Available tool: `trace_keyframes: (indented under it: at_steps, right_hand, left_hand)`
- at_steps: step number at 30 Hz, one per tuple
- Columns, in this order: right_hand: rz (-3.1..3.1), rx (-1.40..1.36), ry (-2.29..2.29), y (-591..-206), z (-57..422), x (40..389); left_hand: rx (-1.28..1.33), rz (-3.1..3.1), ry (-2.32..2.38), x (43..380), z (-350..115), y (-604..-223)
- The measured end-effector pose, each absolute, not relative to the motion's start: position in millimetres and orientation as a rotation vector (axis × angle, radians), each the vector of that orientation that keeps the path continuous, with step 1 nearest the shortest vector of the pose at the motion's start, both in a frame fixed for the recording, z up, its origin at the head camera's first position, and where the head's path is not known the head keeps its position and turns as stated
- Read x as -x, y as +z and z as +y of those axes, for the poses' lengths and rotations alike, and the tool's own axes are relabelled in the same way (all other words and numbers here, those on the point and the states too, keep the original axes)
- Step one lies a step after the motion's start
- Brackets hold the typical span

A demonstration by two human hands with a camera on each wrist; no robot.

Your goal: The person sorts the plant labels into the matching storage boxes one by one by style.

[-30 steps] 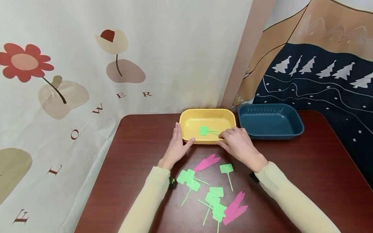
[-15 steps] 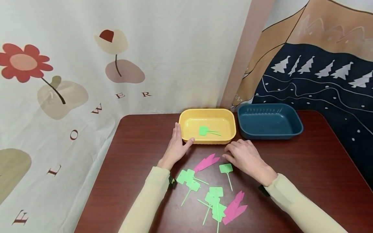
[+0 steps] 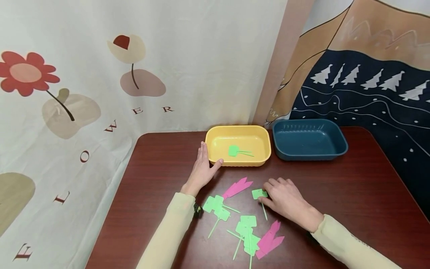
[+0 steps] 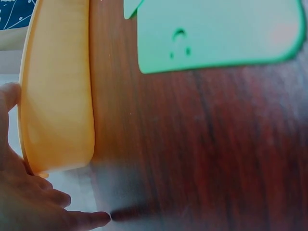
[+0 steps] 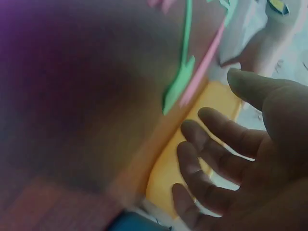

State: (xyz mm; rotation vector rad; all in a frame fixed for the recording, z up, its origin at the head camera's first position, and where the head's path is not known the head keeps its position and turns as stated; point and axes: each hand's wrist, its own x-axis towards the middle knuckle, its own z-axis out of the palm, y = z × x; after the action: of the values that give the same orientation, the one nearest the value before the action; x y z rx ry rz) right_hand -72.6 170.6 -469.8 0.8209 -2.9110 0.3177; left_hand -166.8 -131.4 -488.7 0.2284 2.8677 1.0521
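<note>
well — yellow tray against spread left fingers, green tags inside, right fingers parted

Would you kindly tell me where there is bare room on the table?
Bare table lies left of the left sleeve, and between the right sleeve and blue tray. The tray's visible floor is bare too. It is crowded between the sleeves: green tags and pink strips, the right hand at one tag.

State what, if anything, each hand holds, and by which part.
Nothing is gripped. The left hand rests against the left end of the yellow rectangular plastic tray; the right hand is at a green, rectangular-headed plastic tag, not gripping it.
</note>
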Motion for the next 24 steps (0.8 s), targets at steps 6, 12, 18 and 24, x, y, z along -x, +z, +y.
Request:
trace_keyframes:
  at_steps: [6, 12, 18, 24]
  right_hand:
    - [-3.001, -0.789, 0.234, -478.2, 167.9, 62.4]
    - [-2.999, -0.796, 0.204, -484.9, 170.5, 58.9]
    - [-3.017, -0.798, 0.231, -486.0, 176.9, 61.5]
    - [-3.055, -0.823, 0.287, -481.9, 183.5, 67.1]
  left_hand:
    - [-0.231, 2.876, 1.045, 166.4, -130.9, -488.8]
    - [-0.237, 2.874, 1.047, 167.3, -130.8, -490.2]
    - [-0.243, 2.878, 1.057, 166.6, -131.4, -489.2]
    - [-0.238, 2.879, 1.054, 166.4, -131.7, -489.3]
